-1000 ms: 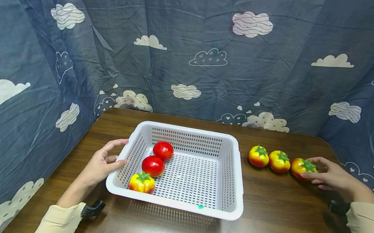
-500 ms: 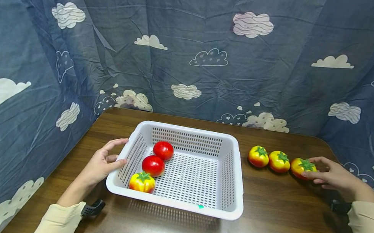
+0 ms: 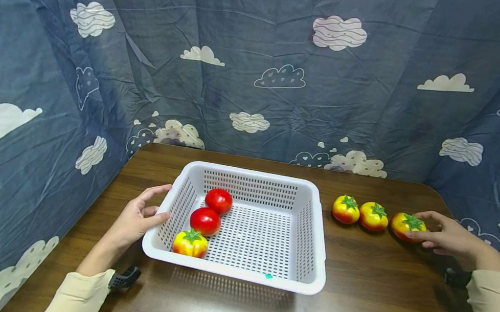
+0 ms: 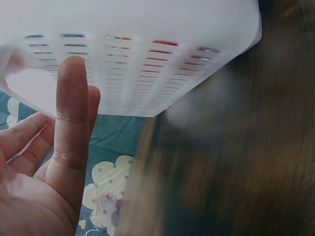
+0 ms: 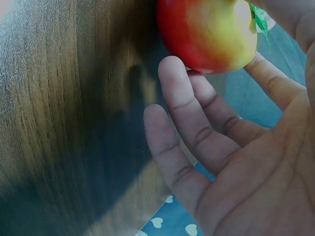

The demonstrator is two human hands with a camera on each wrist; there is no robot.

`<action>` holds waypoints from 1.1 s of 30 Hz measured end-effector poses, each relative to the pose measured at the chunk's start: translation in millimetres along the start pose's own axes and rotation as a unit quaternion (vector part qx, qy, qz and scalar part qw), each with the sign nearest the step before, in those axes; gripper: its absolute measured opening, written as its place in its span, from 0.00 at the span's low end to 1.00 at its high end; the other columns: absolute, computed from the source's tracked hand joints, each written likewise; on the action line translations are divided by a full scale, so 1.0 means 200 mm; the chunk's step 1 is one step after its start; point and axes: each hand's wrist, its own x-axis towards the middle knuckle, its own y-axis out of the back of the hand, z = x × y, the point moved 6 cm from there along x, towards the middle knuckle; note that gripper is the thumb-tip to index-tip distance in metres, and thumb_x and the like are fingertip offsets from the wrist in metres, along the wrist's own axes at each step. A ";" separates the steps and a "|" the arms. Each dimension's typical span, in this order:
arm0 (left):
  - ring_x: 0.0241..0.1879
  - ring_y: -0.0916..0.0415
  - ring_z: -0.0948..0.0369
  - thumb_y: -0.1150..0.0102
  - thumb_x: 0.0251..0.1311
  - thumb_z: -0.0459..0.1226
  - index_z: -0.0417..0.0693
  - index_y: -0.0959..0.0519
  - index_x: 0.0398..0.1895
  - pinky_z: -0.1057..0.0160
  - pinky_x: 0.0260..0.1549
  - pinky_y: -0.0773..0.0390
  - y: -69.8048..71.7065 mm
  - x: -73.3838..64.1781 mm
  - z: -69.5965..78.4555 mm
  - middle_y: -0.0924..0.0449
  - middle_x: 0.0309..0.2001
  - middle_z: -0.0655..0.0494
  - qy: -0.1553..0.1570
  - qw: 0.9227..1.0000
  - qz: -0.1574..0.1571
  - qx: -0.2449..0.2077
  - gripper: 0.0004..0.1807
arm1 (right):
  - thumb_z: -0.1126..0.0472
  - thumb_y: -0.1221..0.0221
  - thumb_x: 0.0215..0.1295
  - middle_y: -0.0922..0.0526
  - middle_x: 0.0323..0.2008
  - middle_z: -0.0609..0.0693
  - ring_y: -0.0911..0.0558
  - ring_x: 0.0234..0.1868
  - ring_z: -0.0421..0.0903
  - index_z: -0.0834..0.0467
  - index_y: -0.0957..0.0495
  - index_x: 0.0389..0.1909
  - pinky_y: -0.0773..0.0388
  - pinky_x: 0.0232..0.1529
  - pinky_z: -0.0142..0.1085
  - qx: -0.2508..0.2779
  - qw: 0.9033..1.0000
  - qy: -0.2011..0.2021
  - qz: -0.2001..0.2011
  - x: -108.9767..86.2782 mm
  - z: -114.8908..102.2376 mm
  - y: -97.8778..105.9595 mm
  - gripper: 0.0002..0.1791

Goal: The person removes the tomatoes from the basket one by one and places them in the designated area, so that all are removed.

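Observation:
In the head view a white plastic basket [image 3: 236,274] stands mid-table. My left hand [image 3: 136,217] is at its left end, index finger and thumb touching the rim. The left wrist view has that thumb [image 4: 73,108] straight against the slotted wall. On the right, my right hand [image 3: 455,241] pinches a yellow-red tomato [image 3: 404,227] with a green leafy top between thumb and fingers. In the right wrist view several fingers [image 5: 179,88] lie straight beneath that tomato [image 5: 211,37]. Inside the basket are two red tomatoes [image 3: 205,221] and a yellow-red tomato [image 3: 190,244].
Two more yellow-red tomatoes [image 3: 373,216] sit side by side, left of the pinched one and right of the basket. A brown wooden table [image 3: 367,303] carries everything. Dark blue cloth [image 3: 278,113] with cloud prints hangs behind and along both sides.
The pinched tomato has shifted slightly right with my right hand, and a small gap has opened between it and its neighbour. My left hand and the basket have stayed put.

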 end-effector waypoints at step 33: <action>0.43 0.10 0.63 0.35 0.70 0.27 0.42 0.38 0.81 0.47 0.36 0.08 0.00 0.00 -0.01 0.26 0.63 0.20 0.004 1.000 0.002 0.008 0.39 | 0.34 0.38 0.72 0.48 0.75 0.84 0.42 0.71 0.85 0.70 0.49 0.79 0.39 0.66 0.83 -0.094 0.990 0.049 0.096 0.01 -0.26 0.15 0.55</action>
